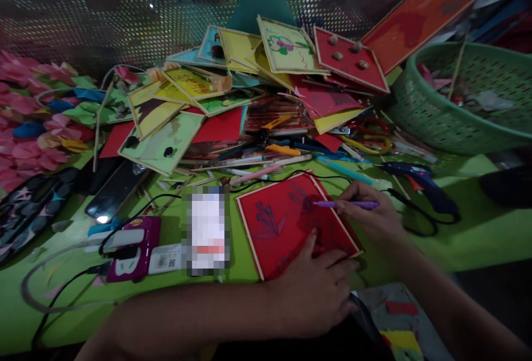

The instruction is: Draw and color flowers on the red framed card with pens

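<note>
In the head view, a red card (286,239) edged with thin wooden sticks lies on the green table, with flowers drawn on it in dark purple. My right hand (369,211) grips a purple pen (357,205), whose tip meets the card at the upper right flower drawing. Across the card's lower right part my left hand (320,278) rests flat, fingers spread and holding nothing. It covers some of the dark lettering at the bottom. A phone (208,231) with a blurred screen lies left of the card.
Stick-framed cards (286,45) are piled at the back over loose pens and scissors (369,134). A glue gun (419,178) and green basket (465,101) stand right. On the left are a purple power strip (135,250) with cords, a lit phone (116,189) and pink paper flowers (25,112).
</note>
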{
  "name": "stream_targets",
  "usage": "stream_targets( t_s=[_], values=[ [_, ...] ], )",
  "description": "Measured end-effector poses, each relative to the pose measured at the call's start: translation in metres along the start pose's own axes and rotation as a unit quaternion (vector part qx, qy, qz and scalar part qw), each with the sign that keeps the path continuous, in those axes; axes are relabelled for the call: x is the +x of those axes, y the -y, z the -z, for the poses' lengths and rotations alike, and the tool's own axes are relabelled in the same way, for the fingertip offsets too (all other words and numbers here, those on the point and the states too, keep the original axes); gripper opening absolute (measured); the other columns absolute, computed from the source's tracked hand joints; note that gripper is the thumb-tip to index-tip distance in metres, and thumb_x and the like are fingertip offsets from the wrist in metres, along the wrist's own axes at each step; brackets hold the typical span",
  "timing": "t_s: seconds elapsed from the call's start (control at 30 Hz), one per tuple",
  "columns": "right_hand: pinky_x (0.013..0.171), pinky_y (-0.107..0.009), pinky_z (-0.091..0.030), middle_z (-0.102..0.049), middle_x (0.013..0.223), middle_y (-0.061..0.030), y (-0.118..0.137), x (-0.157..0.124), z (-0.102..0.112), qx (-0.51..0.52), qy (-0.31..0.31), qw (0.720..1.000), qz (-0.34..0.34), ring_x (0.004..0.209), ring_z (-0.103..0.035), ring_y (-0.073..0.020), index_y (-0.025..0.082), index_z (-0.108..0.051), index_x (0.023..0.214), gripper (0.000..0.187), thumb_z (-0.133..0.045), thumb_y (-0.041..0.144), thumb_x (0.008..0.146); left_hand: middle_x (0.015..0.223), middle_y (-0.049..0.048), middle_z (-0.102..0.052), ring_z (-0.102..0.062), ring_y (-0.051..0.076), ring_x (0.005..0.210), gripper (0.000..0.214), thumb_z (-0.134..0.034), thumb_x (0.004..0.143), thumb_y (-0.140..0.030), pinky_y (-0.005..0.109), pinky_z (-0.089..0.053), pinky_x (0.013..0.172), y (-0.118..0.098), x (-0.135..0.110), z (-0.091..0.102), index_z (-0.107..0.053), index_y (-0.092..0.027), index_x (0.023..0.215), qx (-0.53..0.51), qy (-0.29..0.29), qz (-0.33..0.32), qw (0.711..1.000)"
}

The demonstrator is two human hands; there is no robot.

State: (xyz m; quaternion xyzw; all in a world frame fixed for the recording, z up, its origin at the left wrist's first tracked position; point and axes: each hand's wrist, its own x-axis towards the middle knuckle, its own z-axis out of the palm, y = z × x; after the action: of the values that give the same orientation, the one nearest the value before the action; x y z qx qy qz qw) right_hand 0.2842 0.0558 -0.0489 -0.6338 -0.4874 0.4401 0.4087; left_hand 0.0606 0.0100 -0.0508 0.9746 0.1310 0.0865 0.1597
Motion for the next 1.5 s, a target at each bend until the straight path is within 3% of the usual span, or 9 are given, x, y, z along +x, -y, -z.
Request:
stream_targets(
  t_s=[1.03,1.5],
  values=[
    [0.052,-0.032,-0.038,-0.063,0.065,0.0001,0.0016,-0.002,-0.0017,-0.043,-0.036,0.997,0.044,0.056,-0.053,-0.0172,0.026,-0.065,0.074,0.031,-0.082,0.051,0.081,0.159,-0.0027,-0.056,-0.05,0.019,0.142,0.049,-0.028,0.109,-0.044,0.062,-0.029,0.129,0.0015,0.0006,0.0028,-0.072,-0.026,0.122,0.01,-0.001,-0.003,1.0],
    [0.05,-0.032,-0.032,-0.056,0.059,0.0019,0.0049,-0.0049,-0.0029,-0.074,-0.104,0.989,0.076,0.052,-0.045,-0.0158,0.026,-0.064,0.07,0.022,-0.079,0.038,0.08,0.157,-0.0018,-0.058,-0.05,0.02,0.141,0.052,-0.025,0.11,-0.042,0.064,-0.029,0.128,0.0002,-0.0006,-0.0019,-0.073,-0.024,0.118,0.007,-0.015,-0.004,1.0]
  ],
)
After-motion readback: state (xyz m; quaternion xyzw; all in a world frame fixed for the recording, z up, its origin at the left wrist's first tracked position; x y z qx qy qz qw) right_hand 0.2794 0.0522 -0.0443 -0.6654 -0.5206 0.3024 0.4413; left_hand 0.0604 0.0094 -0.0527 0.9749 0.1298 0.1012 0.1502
